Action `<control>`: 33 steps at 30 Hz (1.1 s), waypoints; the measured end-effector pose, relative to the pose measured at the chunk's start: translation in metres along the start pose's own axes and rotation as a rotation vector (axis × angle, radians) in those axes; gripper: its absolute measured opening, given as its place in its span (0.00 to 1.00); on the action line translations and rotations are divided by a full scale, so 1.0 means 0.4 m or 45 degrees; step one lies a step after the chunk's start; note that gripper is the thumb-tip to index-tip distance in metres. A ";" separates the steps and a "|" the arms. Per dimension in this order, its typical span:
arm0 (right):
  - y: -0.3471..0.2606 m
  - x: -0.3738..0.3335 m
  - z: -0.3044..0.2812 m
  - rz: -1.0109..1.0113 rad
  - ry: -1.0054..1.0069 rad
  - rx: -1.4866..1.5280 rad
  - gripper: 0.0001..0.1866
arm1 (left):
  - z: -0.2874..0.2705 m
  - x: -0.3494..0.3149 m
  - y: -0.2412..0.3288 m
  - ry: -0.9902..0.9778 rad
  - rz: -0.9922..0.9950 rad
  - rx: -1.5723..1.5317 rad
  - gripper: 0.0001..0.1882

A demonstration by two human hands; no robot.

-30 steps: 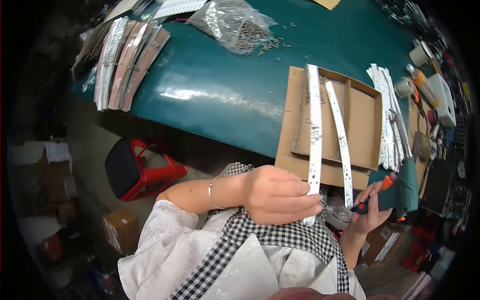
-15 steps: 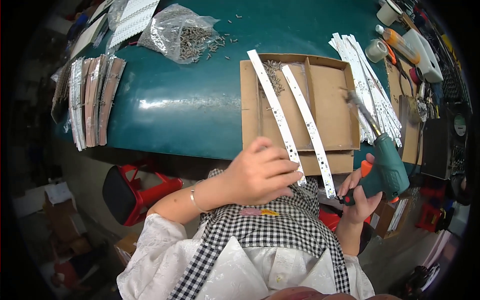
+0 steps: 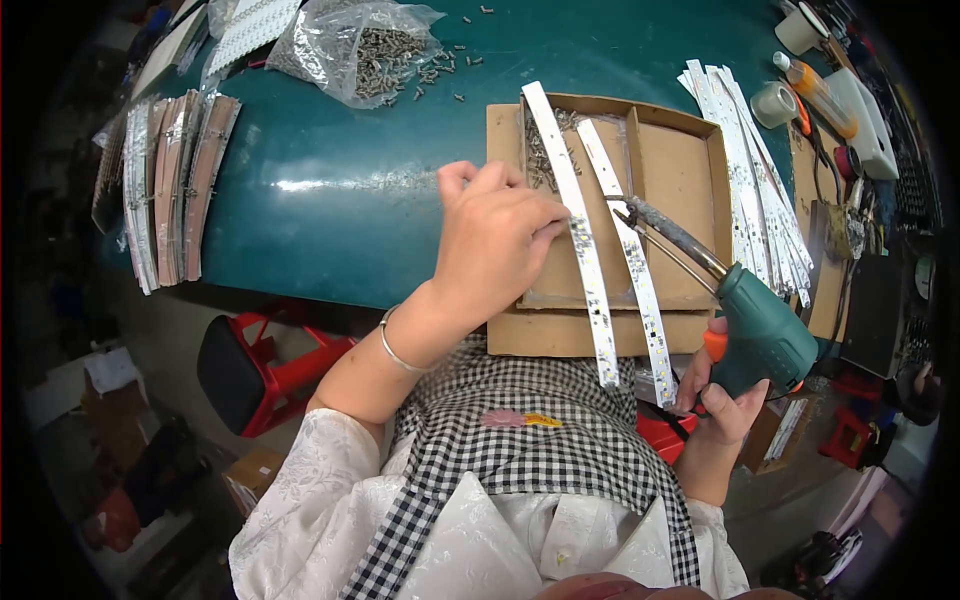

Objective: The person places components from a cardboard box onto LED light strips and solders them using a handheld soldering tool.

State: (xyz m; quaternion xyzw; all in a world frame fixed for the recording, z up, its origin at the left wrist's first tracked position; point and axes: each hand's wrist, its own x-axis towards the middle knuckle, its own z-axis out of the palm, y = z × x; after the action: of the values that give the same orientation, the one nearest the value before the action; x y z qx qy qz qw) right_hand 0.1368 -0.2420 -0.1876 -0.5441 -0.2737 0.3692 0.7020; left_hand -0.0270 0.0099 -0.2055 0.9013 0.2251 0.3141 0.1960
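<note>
My right hand is wrapped round the grip of a green soldering gun with an orange trigger. Its bent metal tip lies over the upper part of the right-hand white LED strip. A second white LED strip slants beside it on the left; both lie across a shallow cardboard box. At this second strip's left edge, thumb and finger of my left hand are pinched together, the other fingers curled. Whatever small thing they may hold is hidden. Small metal pieces lie in the box's left compartment.
The divided cardboard box sits at the table's front edge. More white strips are piled to its right. A plastic bag of metal pieces spills at the back. Bundled strips stand left; a bottle and tape roll are far right.
My left hand has moved up and away from the strips' near ends to the middle of the left strip. The soldering gun has swung left, bringing its tip over the right strip.
</note>
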 end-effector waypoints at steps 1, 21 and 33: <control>0.001 0.001 -0.001 0.001 0.012 0.005 0.39 | 0.008 0.007 -0.001 -0.001 -0.003 -0.004 0.09; -0.010 0.015 -0.004 0.108 -0.078 -0.173 0.33 | 0.031 0.019 -0.026 0.018 -0.081 -0.280 0.09; -0.010 0.023 0.007 0.162 -0.065 -0.171 0.36 | 0.039 0.018 -0.037 0.024 -0.064 -0.295 0.08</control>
State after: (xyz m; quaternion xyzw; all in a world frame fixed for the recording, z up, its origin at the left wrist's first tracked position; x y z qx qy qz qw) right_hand 0.1409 -0.2336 -0.1834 -0.5965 -0.2806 0.4077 0.6318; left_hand -0.0159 0.0226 -0.2204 0.8637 0.2116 0.3414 0.3045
